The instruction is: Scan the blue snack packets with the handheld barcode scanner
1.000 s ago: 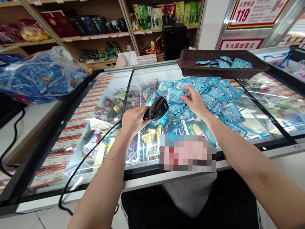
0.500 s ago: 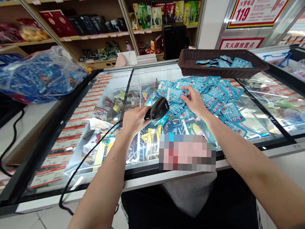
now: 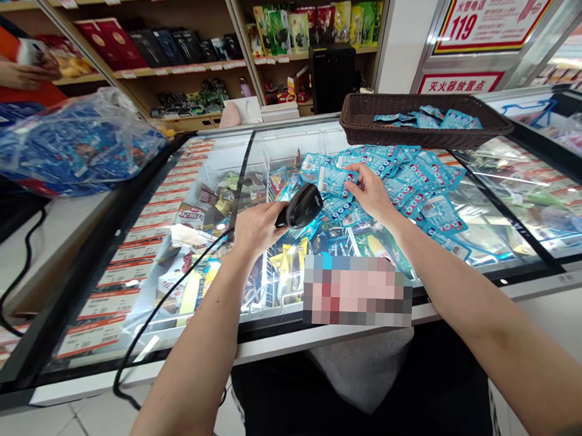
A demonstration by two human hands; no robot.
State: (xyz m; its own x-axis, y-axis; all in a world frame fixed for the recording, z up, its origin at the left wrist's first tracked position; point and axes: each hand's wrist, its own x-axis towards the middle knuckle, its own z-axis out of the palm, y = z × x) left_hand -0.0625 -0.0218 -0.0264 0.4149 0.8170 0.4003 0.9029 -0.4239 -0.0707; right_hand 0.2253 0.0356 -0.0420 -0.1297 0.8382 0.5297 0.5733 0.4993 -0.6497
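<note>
My left hand (image 3: 258, 229) is wrapped round the handle of a black barcode scanner (image 3: 305, 206), its head turned toward the blue packets. A black cable runs from the scanner down past my left forearm. My right hand (image 3: 372, 192) pinches the right edge of a small blue packet (image 3: 334, 180) with a printed barcode on its face. This packet lies at the left side of a spread heap of similar blue packets (image 3: 423, 175) on the freezer's glass top. My right fingertips are partly hidden by the packet.
Under the glass of the chest freezer (image 3: 277, 351) lie wrapped goods. At its back edge stands a brown woven basket (image 3: 418, 136) holding more blue packets. A plastic-wrapped blue bundle (image 3: 78, 144) is at the left, near another person's hands (image 3: 26, 72). Stocked shelves (image 3: 181, 68) stand behind.
A person in orange has come into view at the upper left, holding a whitish thing. My hands, the scanner and the packet have hardly moved.
</note>
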